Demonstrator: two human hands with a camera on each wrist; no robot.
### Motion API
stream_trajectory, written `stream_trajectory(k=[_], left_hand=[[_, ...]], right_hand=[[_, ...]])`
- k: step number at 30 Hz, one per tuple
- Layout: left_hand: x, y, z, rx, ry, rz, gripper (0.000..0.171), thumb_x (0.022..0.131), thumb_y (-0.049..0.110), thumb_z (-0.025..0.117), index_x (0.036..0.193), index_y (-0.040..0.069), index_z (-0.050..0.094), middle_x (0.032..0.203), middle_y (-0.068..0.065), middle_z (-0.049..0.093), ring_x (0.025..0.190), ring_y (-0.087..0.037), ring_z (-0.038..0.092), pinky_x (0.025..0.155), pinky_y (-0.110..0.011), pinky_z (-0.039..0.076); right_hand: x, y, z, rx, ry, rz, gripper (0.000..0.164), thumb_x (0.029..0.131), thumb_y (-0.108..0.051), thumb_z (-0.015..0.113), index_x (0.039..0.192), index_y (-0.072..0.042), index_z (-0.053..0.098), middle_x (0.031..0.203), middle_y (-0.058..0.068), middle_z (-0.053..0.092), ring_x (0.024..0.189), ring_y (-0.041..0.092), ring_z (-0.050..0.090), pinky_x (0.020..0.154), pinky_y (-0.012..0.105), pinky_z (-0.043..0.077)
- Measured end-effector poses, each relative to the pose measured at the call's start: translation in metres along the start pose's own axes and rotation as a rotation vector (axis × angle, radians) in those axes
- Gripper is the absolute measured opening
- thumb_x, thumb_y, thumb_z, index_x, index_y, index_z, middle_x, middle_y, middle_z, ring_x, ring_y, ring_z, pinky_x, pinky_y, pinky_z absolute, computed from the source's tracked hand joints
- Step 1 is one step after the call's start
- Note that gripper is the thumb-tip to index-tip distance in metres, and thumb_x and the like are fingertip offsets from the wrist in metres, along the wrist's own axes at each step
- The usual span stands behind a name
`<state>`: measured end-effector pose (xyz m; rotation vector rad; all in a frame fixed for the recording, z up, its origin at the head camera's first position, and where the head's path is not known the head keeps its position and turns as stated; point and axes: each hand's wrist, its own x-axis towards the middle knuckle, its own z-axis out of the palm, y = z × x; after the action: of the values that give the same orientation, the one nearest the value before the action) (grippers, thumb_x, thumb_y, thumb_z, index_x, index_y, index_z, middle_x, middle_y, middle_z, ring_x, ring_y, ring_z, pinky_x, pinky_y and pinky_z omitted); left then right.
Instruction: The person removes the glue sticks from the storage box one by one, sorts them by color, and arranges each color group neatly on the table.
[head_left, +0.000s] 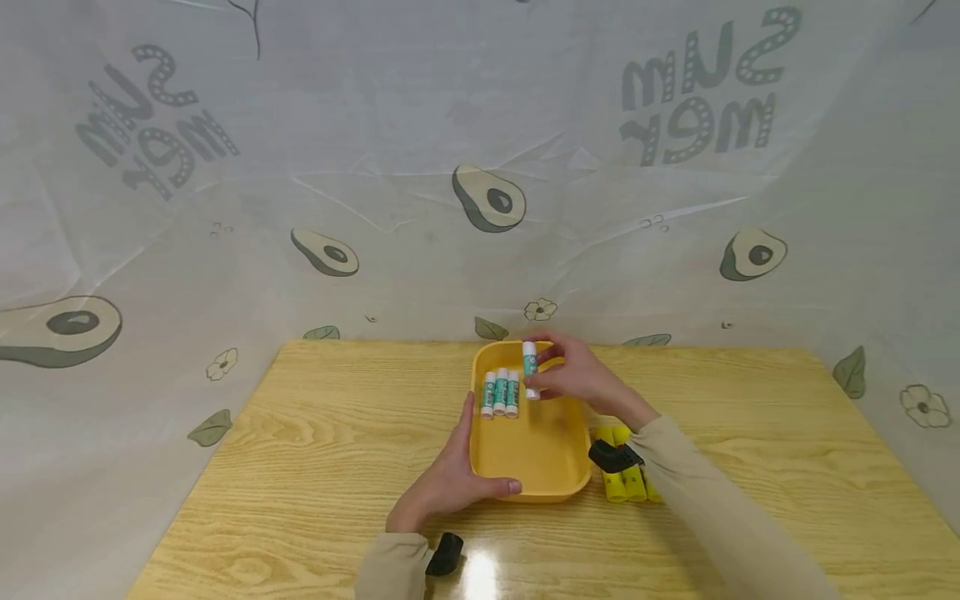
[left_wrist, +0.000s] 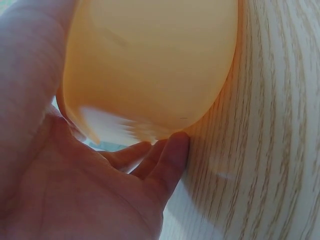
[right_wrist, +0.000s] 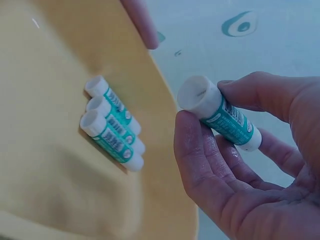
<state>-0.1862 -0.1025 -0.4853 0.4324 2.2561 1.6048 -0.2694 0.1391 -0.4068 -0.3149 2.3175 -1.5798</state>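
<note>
Your right hand [head_left: 573,371] has its fingers clamped on a glue stick [head_left: 531,360], held over the far part of the yellow tray [head_left: 536,458]. Three more sticks [head_left: 501,392] lie side by side in the tray, left of the held one and apart from it, its long axis roughly parallel to theirs. Your left hand [head_left: 453,475] grips the tray's near-left corner, fingers outside the wall nearest that row.

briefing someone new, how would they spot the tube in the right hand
On the wooden table, find the yellow tray. Above its far end, the right hand holds a white, teal-labelled tube. Three matching tubes lie in the tray; only this one is held.
</note>
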Motion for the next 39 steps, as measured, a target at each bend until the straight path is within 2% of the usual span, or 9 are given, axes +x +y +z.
stream_trajectory(k=[8, 14, 19, 26, 32, 39], left_hand=[[-0.001, -0.001, -0.001, 0.016, 0.005, -0.008, 0.136, 0.078, 0.038, 0.090, 0.163, 0.032, -0.015, 0.173, -0.007, 0.011, 0.152, -0.030, 0.030, 0.126, -0.059, 0.020], [-0.001, 0.000, 0.000, 0.008, 0.008, -0.012, 0.137, 0.077, 0.038, 0.091, 0.164, 0.031, -0.015, 0.173, -0.006, 0.011, 0.153, -0.029, 0.029, 0.126, -0.059, 0.019], [-0.002, 0.002, 0.000, 0.013, 0.016, -0.019, 0.139, 0.075, 0.040, 0.092, 0.164, 0.031, -0.014, 0.173, -0.007, 0.012, 0.152, -0.029, 0.030, 0.126, -0.059, 0.019], [-0.001, 0.001, 0.000, 0.007, 0.012, -0.009, 0.140, 0.074, 0.040, 0.092, 0.164, 0.032, -0.015, 0.173, -0.006, 0.013, 0.149, -0.028, 0.033, 0.126, -0.058, 0.019], [-0.002, 0.002, 0.000, 0.037, 0.019, -0.014, 0.140, 0.073, 0.044, 0.092, 0.164, 0.031, -0.014, 0.173, -0.008, 0.011, 0.154, -0.031, 0.027, 0.126, -0.061, 0.018], [-0.002, 0.002, 0.000, 0.035, 0.018, -0.018, 0.140, 0.073, 0.043, 0.092, 0.164, 0.032, -0.014, 0.174, -0.008, 0.009, 0.155, -0.031, 0.026, 0.126, -0.060, 0.017]], right_hand=[[-0.015, -0.006, -0.009, 0.040, -0.006, -0.042, 0.066, 0.093, -0.007, 0.074, 0.151, -0.007, 0.043, 0.127, 0.026, 0.052, 0.096, 0.026, 0.068, 0.084, 0.048, 0.062], [-0.025, -0.004, -0.016, 0.058, 0.002, -0.062, 0.067, 0.093, -0.009, 0.075, 0.152, -0.011, 0.043, 0.129, 0.025, 0.052, 0.098, 0.025, 0.070, 0.085, 0.049, 0.062], [-0.035, -0.002, -0.023, 0.057, 0.022, -0.084, 0.069, 0.094, -0.011, 0.075, 0.154, -0.009, 0.041, 0.131, 0.026, 0.052, 0.101, 0.026, 0.071, 0.086, 0.049, 0.062], [-0.047, 0.005, -0.033, 0.067, 0.069, -0.085, 0.069, 0.094, -0.015, 0.075, 0.154, -0.010, 0.042, 0.134, 0.026, 0.054, 0.103, 0.025, 0.071, 0.088, 0.051, 0.061], [-0.056, 0.012, -0.039, 0.059, 0.108, -0.076, 0.068, 0.095, -0.016, 0.074, 0.154, -0.007, 0.041, 0.136, 0.027, 0.054, 0.104, 0.024, 0.071, 0.086, 0.045, 0.062], [-0.063, 0.023, -0.045, 0.046, 0.134, -0.047, 0.070, 0.095, -0.015, 0.073, 0.155, -0.006, 0.040, 0.139, 0.028, 0.054, 0.107, 0.026, 0.069, 0.086, 0.042, 0.062]])
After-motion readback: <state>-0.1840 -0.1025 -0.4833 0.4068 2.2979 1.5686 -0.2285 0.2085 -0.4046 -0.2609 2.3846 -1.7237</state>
